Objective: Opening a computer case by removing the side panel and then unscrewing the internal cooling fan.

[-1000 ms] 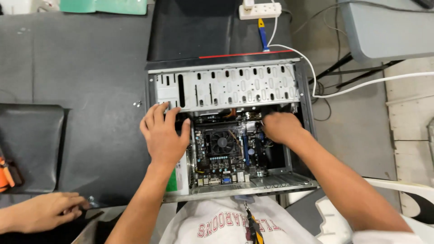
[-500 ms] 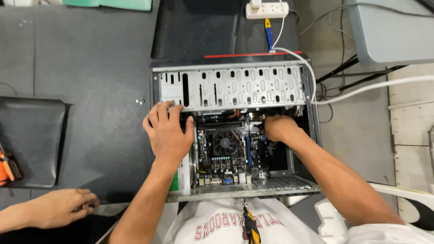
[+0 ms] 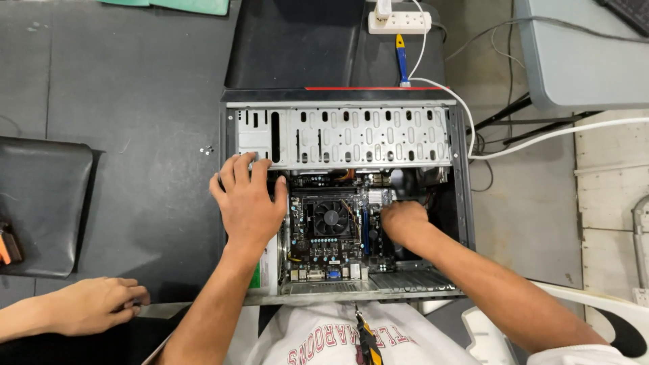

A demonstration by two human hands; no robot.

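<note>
An open desktop computer case point(image 3: 460, 169) lies on its side on the dark floor, with the motherboard point(image 3: 307, 253) and its black cooler fan point(image 3: 330, 218) exposed. My left hand point(image 3: 249, 199) rests flat on the case's left edge beside the perforated metal drive cage point(image 3: 365, 135), fingers spread. My right hand point(image 3: 403, 222) reaches down inside the case just right of the fan, fingers curled against the board; what they grip is hidden.
Another person's hand point(image 3: 94, 304) rests on the floor at lower left. A white power strip point(image 3: 399, 21) and a blue-yellow screwdriver point(image 3: 401, 57) lie beyond the case. A black case panel point(image 3: 40, 203) lies at left, a white cable point(image 3: 554, 134) and grey table point(image 3: 581, 54) at right.
My right hand has moved lower and leftward inside the case, toward the fan. My left hand stays on the case edge. The other person's hand shifted slightly right.
</note>
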